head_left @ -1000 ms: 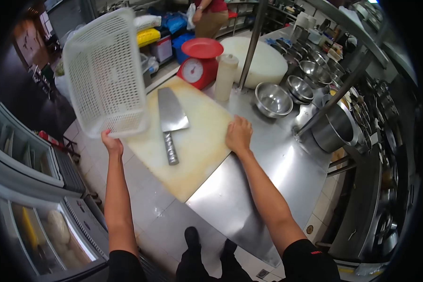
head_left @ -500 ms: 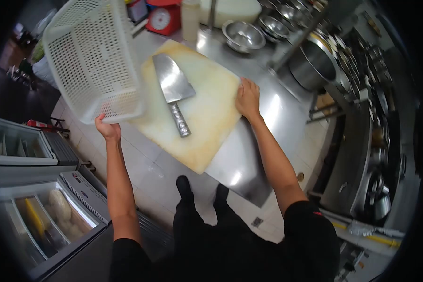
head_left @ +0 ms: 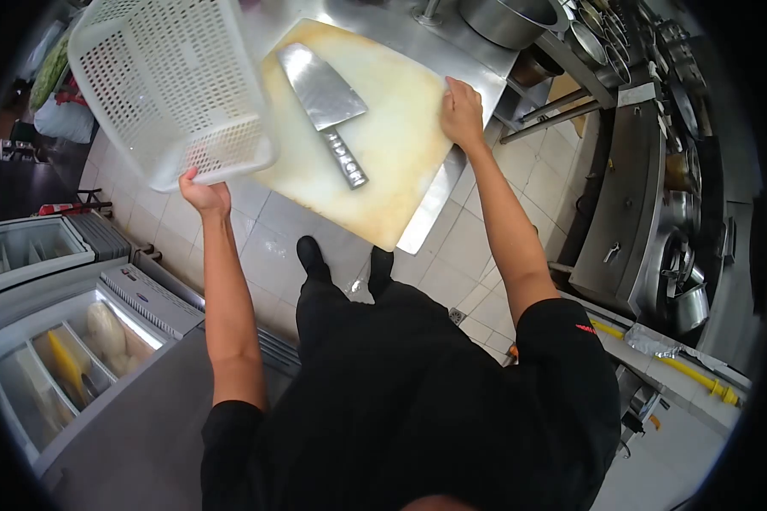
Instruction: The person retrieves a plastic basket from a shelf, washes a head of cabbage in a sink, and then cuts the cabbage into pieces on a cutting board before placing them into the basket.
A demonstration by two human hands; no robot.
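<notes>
My left hand (head_left: 204, 194) grips the lower rim of a white perforated plastic basket (head_left: 166, 94), which is tilted with its inside facing me. With its fingers closed at the right edge of a yellowed white cutting board (head_left: 315, 179), my right hand (head_left: 462, 112) holds that board. A broad-bladed cleaver (head_left: 322, 88) lies flat on the board, its patterned metal handle pointing toward me. No hand touches the cleaver. Beneath the board, a strip of the steel table (head_left: 430, 204) shows along the right side.
Chest freezers stand at my left, one with a glass-topped compartment (head_left: 68, 366) holding food. A large steel pot (head_left: 511, 21) sits at the back right. Steel counters (head_left: 609, 247) with pans run along the right. Tiled floor (head_left: 268, 243) lies around my feet.
The view has shifted, bringing the board, cleaver and basket higher in it. The board now covers more of the table's near right side. Both hands keep their holds.
</notes>
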